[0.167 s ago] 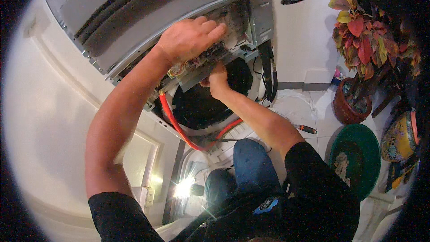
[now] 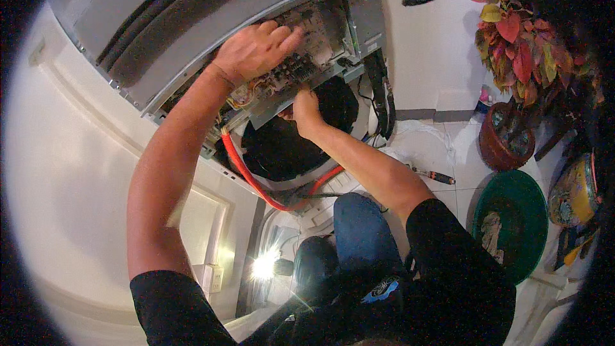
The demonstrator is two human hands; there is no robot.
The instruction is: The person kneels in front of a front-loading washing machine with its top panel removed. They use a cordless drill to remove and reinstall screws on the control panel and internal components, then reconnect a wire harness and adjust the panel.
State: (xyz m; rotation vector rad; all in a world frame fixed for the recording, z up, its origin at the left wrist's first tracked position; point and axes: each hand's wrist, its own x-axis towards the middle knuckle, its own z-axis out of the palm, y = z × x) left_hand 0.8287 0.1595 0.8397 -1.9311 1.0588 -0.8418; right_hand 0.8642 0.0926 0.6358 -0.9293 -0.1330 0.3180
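Note:
A grey appliance stands in front of me with its lower cover off, baring a circuit board full of parts and thin wires. My left hand is over the board's left part, fingers curled with the tips hidden, so what they hold does not show. Just below, my right hand closes round the lower edge of a metal plate under the board; some of its fingers are behind that plate. Beneath both hands is a round black opening, and a red-orange sleeved cable loops down past it.
A screwdriver lies on the tiled floor to my right. A green basin with a cloth in it, a potted plant with red leaves, and black hoses are also there. A bright lamp shines low on the left.
The view has shifted slightly. My left hand sits a little further left, showing more of the circuit board; my right hand keeps its place at the plate's edge.

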